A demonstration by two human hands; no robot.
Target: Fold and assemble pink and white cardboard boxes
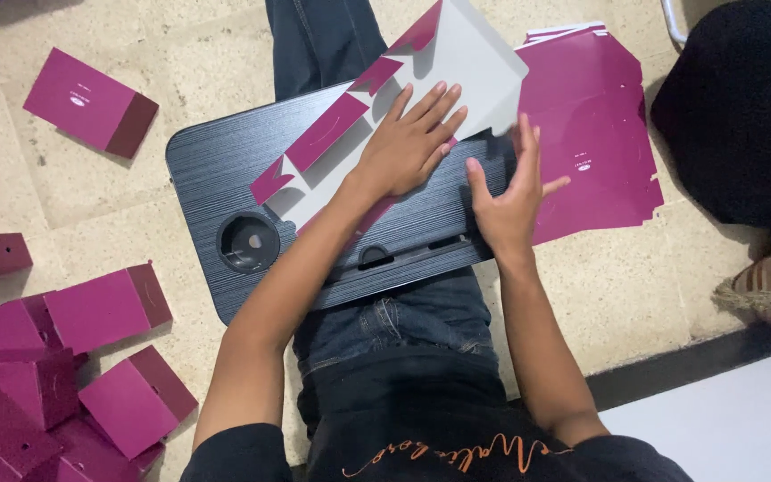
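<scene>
We see the left hand [408, 143] pressed flat, fingers spread, on a flat carton blank [457, 54], grey side up with magenta flaps, lying on a dark lap tray [216, 161] across the knees. The right hand [506, 201] is open at the tray's right edge, touching the blank's rim and gripping nothing. A stack of blanks [595, 116] lies right; folded boxes [109, 308] lie left on the floor [626, 286].
</scene>
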